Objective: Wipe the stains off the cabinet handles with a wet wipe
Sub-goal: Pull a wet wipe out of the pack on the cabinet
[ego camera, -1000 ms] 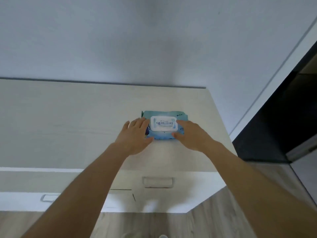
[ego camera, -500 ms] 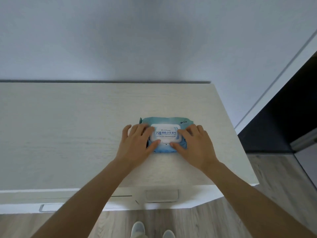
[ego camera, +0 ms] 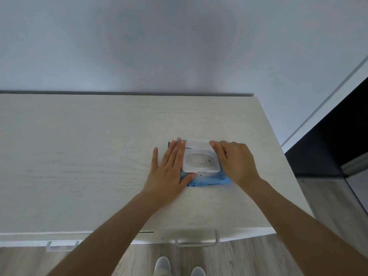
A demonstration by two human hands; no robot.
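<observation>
So you're standing right up against a pale wood-grain cabinet, looking down on its top, with the toes of your shoes poking out on the wooden floor below. Nothing much crowds the pack: the top around it is plain wood grain, and only your own two hands cover parts of it.

The blue wet wipe pack lies flat toward the right side of the top, a bit nearer the front edge than the wall. Its white flip lid is swung up and back toward the far side, so the oval opening shows, and you can see a bit of white wipe down inside it.

Your left hand lies flat with fingers straight over the pack's left end, thumb resting on the near blue edge, gripping nothing. Your right hand sits over the pack's right end with fingers loosely bent, fingertips touching the raised lid's right corner; I can't tell if it's actually pinching the lid or just touching it.

Two pale handles stick out from the front below you: one roughly under the pack, another further left.

Behind is a plain light wall, and off to the right a dark doorway with white trim.
</observation>
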